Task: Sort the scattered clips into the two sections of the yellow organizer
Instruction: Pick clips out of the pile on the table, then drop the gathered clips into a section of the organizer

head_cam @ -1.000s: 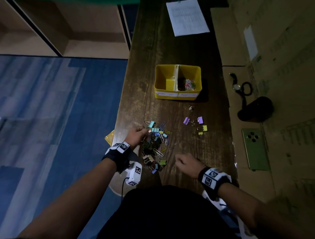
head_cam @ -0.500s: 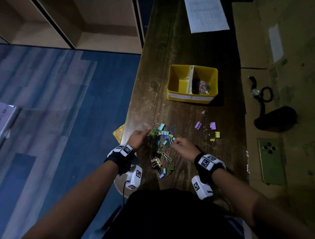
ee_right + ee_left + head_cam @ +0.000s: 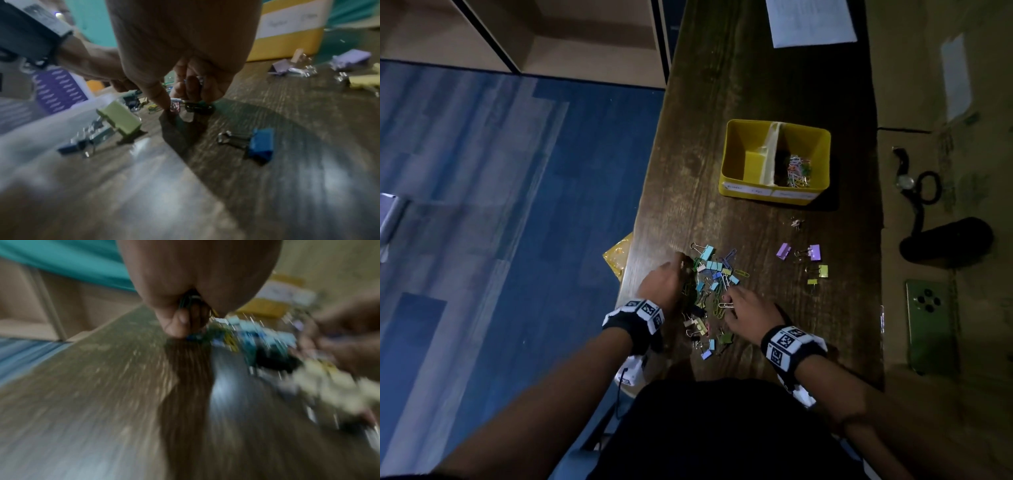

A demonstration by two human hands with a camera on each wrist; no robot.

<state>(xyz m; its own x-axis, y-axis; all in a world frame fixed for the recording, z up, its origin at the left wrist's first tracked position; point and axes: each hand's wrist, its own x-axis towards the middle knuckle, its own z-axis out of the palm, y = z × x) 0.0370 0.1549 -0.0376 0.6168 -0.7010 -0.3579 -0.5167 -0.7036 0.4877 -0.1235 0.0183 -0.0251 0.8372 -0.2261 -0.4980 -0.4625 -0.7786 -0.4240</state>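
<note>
Nearest, the right hand [image 3: 748, 310] is curling its fingers [image 3: 162, 95] over wire paper clips, pinching some at the near edge of the scattered pile of coloured binder and paper clips [image 3: 714, 284]. The left hand [image 3: 662, 284] is gripping a bunch at the pile's left. Farther off, the yellow plastic two-section organizer [image 3: 774, 195] is sitting on the dark wooden table [image 3: 722, 137], paper clips lying in its right section.

Worn wooden table [image 3: 739, 85]; seemingly plastic yellow organizer [image 3: 732, 150]

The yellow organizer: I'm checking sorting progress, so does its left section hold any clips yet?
No, in the head view the left section of the yellow organizer shows only bare yellow floor, while the paper clips lie in the right section.
</note>
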